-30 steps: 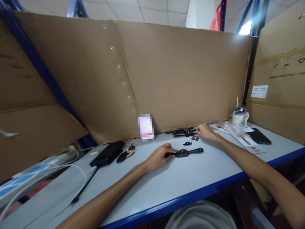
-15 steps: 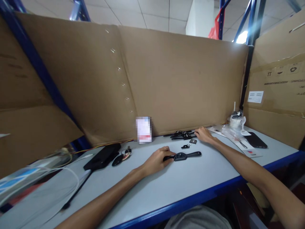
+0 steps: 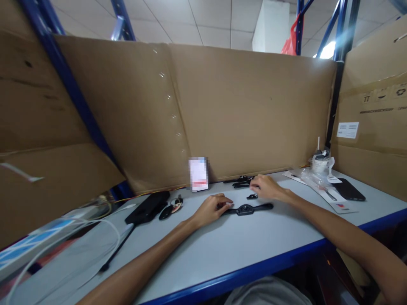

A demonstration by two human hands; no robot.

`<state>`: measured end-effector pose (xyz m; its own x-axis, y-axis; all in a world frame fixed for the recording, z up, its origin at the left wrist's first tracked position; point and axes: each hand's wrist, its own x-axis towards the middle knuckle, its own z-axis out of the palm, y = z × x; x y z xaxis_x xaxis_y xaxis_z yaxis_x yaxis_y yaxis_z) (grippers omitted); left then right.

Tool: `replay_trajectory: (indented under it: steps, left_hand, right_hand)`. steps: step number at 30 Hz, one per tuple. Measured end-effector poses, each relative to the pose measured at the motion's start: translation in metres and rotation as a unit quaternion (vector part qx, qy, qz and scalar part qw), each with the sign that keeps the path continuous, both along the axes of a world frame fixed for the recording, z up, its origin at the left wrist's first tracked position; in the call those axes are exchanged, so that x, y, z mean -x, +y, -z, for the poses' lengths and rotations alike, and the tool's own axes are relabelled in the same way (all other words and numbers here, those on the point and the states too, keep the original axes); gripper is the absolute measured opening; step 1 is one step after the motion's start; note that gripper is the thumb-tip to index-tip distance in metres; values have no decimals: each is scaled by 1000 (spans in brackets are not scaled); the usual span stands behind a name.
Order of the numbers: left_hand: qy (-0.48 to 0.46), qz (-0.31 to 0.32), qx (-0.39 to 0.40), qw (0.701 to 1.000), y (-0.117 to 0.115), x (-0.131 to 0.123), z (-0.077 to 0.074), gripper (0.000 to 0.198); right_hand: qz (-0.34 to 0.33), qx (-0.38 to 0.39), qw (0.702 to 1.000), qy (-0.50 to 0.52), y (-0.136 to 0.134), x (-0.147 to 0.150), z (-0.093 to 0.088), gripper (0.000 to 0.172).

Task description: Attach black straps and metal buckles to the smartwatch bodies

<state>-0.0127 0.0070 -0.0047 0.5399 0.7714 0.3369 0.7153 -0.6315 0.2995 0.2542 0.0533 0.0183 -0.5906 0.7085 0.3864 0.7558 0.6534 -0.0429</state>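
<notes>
Tool (image 3: pixel 246 209), black, slim-handled, curled left hand (image 3: pixel 212 209) at one end

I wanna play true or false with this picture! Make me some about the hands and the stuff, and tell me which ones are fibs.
1. The left hand is at one end of the black two-handled tool. True.
2. The red bag is lying on the table. False: the red bag is up high, above the top edge of the cardboard panel.
3. The dark phone is on the right side of the table. True.
4. The keys are next to the cup. False: the keys are beside the black box, on the left.
5. The right hand is close to a small black part. True.
</notes>
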Motion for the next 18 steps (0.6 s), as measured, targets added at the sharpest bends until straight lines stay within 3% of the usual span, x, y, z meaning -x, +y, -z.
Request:
replay_trajectory:
  steps: [2,4,6,13,18]
  left_hand:
    - [-7,-2,-2,1000,1,0,0,31]
    - [-16,4,1,1000,1,0,1,31]
    - [-21,3,-1,1000,3,0,2,32]
    - [-36,-49,-63,996,10,5,5,33]
    - [-30,-41,-65,997,10,7,5,32]
  right_hand:
    - [-116,12,993,-15,-22,16,4,26]
    - [-191,28,980,-45,-40,28,9,32]
    - [-202,17,978,-56,-47,33,13,31]
    - [-120,-9,988,-101,-16,13,11,23]
    - [5,53,993,-101,14,-14,2,22]
